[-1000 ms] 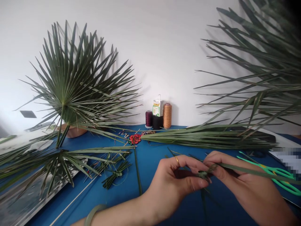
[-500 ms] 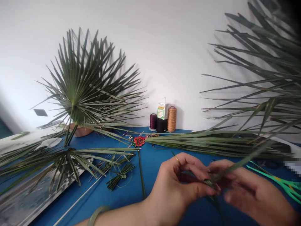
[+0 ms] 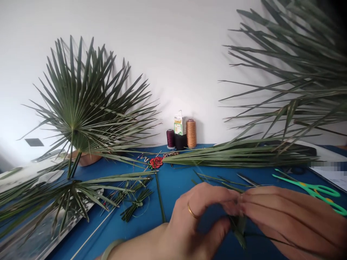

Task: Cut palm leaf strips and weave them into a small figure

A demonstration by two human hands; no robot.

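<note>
My left hand [image 3: 199, 207], with a gold ring and a pale bangle, pinches at the top of a green palm leaf strip [image 3: 239, 233]. Opposite it, my right hand [image 3: 284, 216] has its fingertips pressed together at the same spot, touching those of the left. The strip hangs below the fingertips and looks folded; a thin end runs right beneath my right hand. My fingers hide its upper part. Just beyond the hands lie thin cut leaf strips [image 3: 214, 178] and a pointed metal tool [image 3: 247, 179].
Green-handled scissors [image 3: 311, 187] lie at right. A palm leaf bundle [image 3: 230, 157] crosses the blue table [image 3: 179, 180]. Thread spools [image 3: 191, 133] and a small carton [image 3: 179, 124] stand by the wall. Fan palm leaves [image 3: 81, 101] rise at left; a tied leaf piece [image 3: 137, 204] lies nearer.
The long strip end that rose to the upper right from my hands no longer shows there. My right hand has turned back-outward, its fingers now against the left fingertips. The view has shifted rightward.
</note>
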